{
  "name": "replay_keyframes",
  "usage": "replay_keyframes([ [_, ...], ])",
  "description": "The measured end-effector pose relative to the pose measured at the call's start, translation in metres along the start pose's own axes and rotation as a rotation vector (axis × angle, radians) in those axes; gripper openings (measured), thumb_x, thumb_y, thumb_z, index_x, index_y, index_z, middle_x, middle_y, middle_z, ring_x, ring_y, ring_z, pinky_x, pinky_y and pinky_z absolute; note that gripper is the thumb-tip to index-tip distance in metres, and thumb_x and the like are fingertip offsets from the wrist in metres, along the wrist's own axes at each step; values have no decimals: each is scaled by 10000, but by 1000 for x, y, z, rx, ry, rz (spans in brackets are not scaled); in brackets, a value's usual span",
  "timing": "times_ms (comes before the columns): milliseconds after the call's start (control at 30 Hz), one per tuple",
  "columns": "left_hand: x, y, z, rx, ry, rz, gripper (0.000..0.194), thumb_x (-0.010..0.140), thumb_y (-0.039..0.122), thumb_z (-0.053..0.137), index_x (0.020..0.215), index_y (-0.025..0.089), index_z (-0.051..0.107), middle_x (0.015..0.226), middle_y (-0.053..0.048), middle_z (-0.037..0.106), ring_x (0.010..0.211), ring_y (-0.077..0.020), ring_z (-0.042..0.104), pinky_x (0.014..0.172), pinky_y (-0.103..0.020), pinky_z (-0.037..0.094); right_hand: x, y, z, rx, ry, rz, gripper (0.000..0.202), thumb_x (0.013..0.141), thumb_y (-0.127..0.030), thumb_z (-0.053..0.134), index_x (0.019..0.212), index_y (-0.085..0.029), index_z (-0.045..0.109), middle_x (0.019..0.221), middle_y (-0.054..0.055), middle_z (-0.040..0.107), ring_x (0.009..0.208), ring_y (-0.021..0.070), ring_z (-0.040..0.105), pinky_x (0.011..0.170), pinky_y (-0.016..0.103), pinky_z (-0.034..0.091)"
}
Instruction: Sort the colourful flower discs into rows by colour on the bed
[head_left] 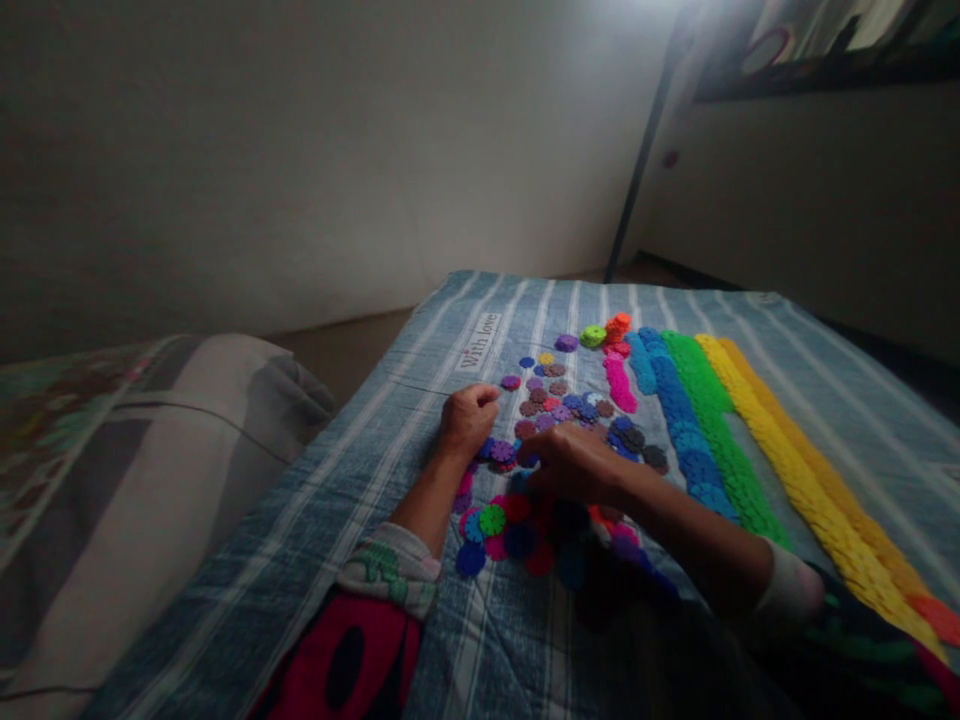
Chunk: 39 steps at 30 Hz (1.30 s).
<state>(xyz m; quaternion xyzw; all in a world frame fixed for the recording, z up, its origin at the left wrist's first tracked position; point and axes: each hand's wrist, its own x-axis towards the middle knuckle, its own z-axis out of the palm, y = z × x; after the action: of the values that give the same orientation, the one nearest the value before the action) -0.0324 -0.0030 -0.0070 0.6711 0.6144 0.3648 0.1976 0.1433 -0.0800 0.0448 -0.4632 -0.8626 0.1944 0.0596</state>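
Observation:
Loose coloured discs with notched edges lie scattered over the striped blue cloth, among them a green disc and a blue disc. My left hand is at the left edge of the scatter, its fingers curled together; whatever it may hold is too small to make out. Over the middle of the pile, my right hand reaches down with bent fingers beside a purple disc; its fingertips are dark and partly hidden. Overlapping discs form long rows at the right: blue, green and yellow.
The striped cloth bears the words "With love" near its far left part. A grey and white fabric bundle lies at the left. Behind stand a pale wall and a dark pole. Orange discs are heaped at the back.

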Motion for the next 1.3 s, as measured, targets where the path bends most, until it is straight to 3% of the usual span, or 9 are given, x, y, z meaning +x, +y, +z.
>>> replay_keyframes([
  [300,-1,0,0,3,15,2,278,709,162,559,917,158,743,887,-29,754,837,-176,685,829,-259,523,0,-14,-14,-196,-150,12,247,786,-294,643,1018,-277,727,934,31,728,914,213,672,656,239,427],
  [533,2,1,-1,14,16,7,294,697,164,550,914,161,748,900,-32,757,863,-193,689,847,-275,526,4,-16,-9,-201,-80,24,268,765,-300,641,1020,-270,718,914,35,721,883,213,663,652,247,425],
  [667,3,1,-3,19,17,10,288,701,175,555,915,163,747,902,-30,757,870,-192,689,844,-263,526,1,-8,-5,-87,-1,-8,168,775,-296,644,918,-261,726,841,7,709,788,171,644,593,228,378],
  [800,4,2,-3,18,10,-4,286,705,179,564,927,164,743,904,-26,758,859,-181,693,834,-244,526,-13,20,-20,34,112,102,106,795,-274,655,861,-228,724,713,-13,669,657,123,593,549,209,339],
  [933,3,3,-2,21,13,-15,273,700,174,574,915,174,743,910,-20,759,866,-177,694,838,-239,526,-31,73,-52,-122,298,422,110,794,-284,659,845,-219,732,730,-1,667,664,126,581,580,219,361],
  [1100,3,3,-3,7,23,4,258,696,177,572,890,181,742,904,-16,760,862,-181,693,835,-251,531,-40,128,-74,-207,303,583,159,774,-284,658,866,-198,754,777,46,690,711,174,604,574,245,365],
  [1300,3,2,-3,0,34,4,254,688,186,575,879,186,743,884,-14,759,844,-180,691,823,-251,531,-35,145,-70,-240,242,618,169,776,-292,645,876,-215,757,824,40,703,741,170,615,569,238,359],
])
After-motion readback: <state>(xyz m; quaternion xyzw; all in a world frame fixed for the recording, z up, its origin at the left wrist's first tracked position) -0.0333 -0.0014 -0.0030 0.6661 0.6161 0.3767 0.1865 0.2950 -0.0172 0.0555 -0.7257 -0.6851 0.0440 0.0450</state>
